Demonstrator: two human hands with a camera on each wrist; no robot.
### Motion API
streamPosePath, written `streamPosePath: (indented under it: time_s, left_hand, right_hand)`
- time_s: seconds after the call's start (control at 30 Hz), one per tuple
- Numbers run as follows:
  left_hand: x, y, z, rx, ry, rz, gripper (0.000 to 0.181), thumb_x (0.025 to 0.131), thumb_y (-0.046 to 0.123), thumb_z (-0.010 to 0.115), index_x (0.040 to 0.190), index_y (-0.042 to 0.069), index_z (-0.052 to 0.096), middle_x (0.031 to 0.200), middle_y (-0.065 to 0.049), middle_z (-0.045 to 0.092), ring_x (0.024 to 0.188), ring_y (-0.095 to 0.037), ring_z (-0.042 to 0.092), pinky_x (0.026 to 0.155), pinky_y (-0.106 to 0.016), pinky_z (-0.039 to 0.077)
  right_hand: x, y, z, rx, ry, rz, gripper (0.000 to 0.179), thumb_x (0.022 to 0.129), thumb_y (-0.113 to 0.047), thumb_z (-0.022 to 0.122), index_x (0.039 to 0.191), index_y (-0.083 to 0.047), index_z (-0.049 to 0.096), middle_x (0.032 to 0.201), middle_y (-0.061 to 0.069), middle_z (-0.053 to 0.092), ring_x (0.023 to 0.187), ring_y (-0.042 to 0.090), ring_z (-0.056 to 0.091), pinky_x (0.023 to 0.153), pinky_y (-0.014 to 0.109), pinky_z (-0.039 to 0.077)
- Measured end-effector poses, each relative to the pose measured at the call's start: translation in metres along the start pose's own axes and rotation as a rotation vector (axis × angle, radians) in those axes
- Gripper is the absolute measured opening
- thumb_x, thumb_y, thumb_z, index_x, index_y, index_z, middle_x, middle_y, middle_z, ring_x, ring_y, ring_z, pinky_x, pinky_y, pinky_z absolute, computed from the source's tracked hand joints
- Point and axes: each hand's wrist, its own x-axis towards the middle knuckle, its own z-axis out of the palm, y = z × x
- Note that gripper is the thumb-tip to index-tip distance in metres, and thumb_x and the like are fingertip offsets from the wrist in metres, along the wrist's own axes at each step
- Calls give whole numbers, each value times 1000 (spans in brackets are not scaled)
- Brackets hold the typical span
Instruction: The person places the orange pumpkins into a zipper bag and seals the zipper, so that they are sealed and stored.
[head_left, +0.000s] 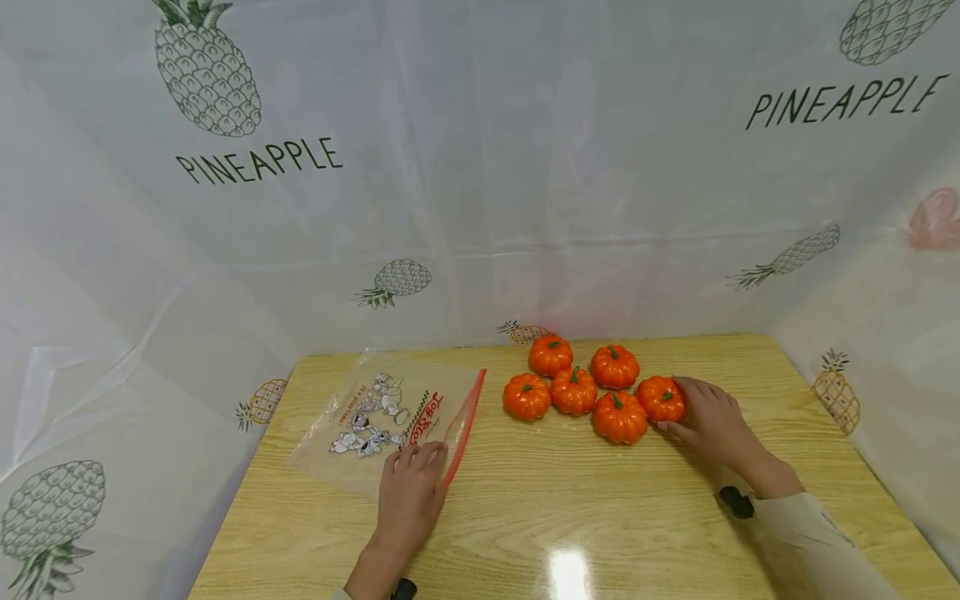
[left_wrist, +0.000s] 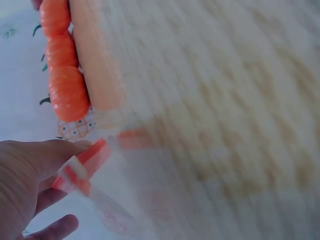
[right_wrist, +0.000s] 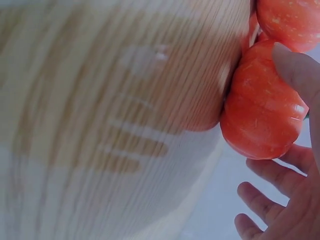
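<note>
A clear zip bag (head_left: 367, 417) with a red zip edge (head_left: 469, 429) and printed cartoon figures lies flat on the left of the table. My left hand (head_left: 411, 496) is at its near right corner; in the left wrist view the thumb and fingers pinch the red zip edge (left_wrist: 92, 159). Over on the right, my right hand (head_left: 716, 427) holds the rightmost small orange pumpkin (head_left: 661, 399). Its thumb lies on one side of that pumpkin (right_wrist: 262, 107) and the forefinger touches the other, with the remaining fingers spread.
Several more orange pumpkins with green stems, such as the near one (head_left: 620, 417) and the leftmost one (head_left: 527, 397), cluster beside the held one. The wooden table (head_left: 525, 517) is bordered at back and sides by a pale pineapple-printed sheet (head_left: 525, 167).
</note>
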Motion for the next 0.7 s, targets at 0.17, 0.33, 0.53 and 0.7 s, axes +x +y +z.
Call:
streamPosePath:
  time_s: [0.17, 0.33, 0.53, 0.7]
  left_hand:
    - [1, 1, -3, -38, -1, -39, 57, 70, 17, 97, 124, 9, 79, 125, -2, 72, 113, -29, 62, 97, -50, 50]
    - [2, 2, -4, -60, 15, -58, 60, 70, 16, 98, 126, 7, 78, 126, -3, 71, 114, -30, 61, 98, -50, 49]
    - [3, 2, -3, -83, 52, -66, 61, 69, 11, 96, 126, 6, 78, 125, -4, 71, 114, -30, 61, 97, -51, 48]
    - [6, 2, -3, -103, 56, -84, 63, 68, 11, 98, 127, 5, 77, 127, -5, 71, 116, -32, 62, 98, -53, 47]
  right_hand:
    - [1, 0, 1, 13, -7, -10, 83, 85, -24, 89, 147, 11, 47, 140, 38, 55, 126, 61, 47, 101, 76, 35]
    - [1, 0, 0, 19, 5, -14, 81, 82, -23, 91, 145, 10, 52, 136, 37, 59, 123, 61, 49, 98, 76, 35]
    - [-1, 2, -5, 24, 6, 26, 83, 80, -25, 93, 144, 10, 52, 137, 38, 58, 123, 61, 49, 96, 76, 33]
    - [-3, 3, -15, 27, 7, 52, 85, 80, -25, 93, 146, 10, 51, 138, 39, 56, 123, 62, 46, 97, 77, 31]
